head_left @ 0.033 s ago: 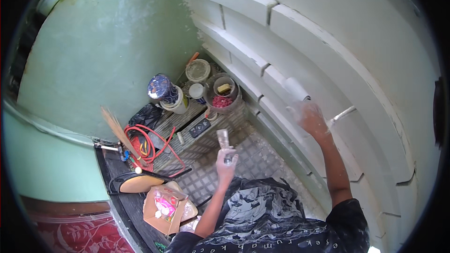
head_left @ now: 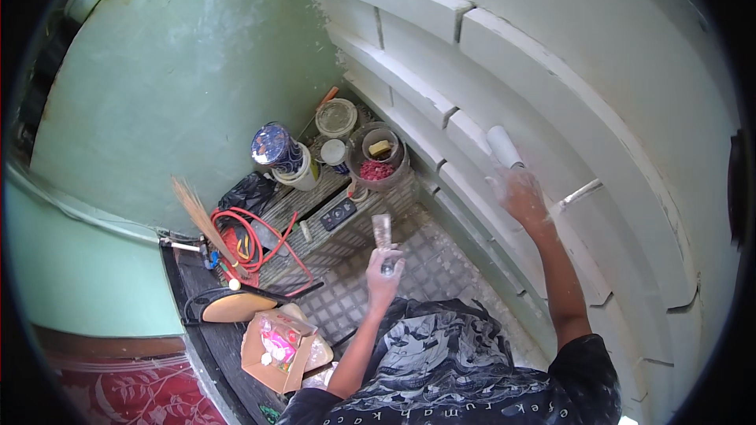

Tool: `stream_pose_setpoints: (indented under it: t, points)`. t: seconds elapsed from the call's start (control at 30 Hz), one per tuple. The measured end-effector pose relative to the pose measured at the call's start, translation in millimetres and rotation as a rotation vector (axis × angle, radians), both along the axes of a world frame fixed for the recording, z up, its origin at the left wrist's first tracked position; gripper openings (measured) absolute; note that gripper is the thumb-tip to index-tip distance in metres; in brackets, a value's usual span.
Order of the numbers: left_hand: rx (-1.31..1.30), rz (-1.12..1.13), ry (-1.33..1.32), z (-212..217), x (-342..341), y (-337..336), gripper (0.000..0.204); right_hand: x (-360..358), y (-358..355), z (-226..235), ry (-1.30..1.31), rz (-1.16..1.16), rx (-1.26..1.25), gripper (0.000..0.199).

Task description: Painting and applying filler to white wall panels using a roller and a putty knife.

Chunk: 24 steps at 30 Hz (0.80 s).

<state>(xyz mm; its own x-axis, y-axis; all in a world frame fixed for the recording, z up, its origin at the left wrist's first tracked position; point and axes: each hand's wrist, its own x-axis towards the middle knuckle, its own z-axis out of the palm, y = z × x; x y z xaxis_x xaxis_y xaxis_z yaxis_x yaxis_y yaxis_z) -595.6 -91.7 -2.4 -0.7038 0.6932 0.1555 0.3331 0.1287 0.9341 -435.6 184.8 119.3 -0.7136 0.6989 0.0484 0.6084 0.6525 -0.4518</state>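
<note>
My right hand is closed at the pale, stepped wall panels and dusted with white. A smooth white cylinder with a dark end sticks out beyond its fingers, against the wall; its exact kind is unclear. Just right of this hand, a bright white strip marks a joint between two panels. Lower down and to the left, in front of my body, my left hand grips what looks like a putty knife. Its flat end points up and is smeared whitish; the fingers partly hide the rest.
On a slatted wooden bench are paint buckets, a tub of pinkish-red material, a black power strip and a red hose. A straw broom leans at left. An open cardboard box lies nearer me, above a tiled floor.
My left hand and the putty knife have shifted slightly right. The white cylinder in my right hand has moved a little and now looks sharper. The whole view has shifted slightly.
</note>
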Motion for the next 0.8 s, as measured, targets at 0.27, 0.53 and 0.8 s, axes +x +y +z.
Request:
stream_pose_setpoints:
  t: [0.27, 0.53, 0.8]
  points:
    - [-0.009, -0.114, -0.133, 4, -18, -6, 0.018, -21, -10, -1, 0.02, 0.264, 0.113, 0.047]
    - [0.021, -0.114, -0.145, -15, -27, -19, 0.019, -26, -9, -41, 0.026, 0.118, 0.541, 0.033]
    - [0.045, -0.09, -0.193, -13, -35, -27, 0.018, -43, -3, -9, 0.004, 0.001, 0.242, 0.038]
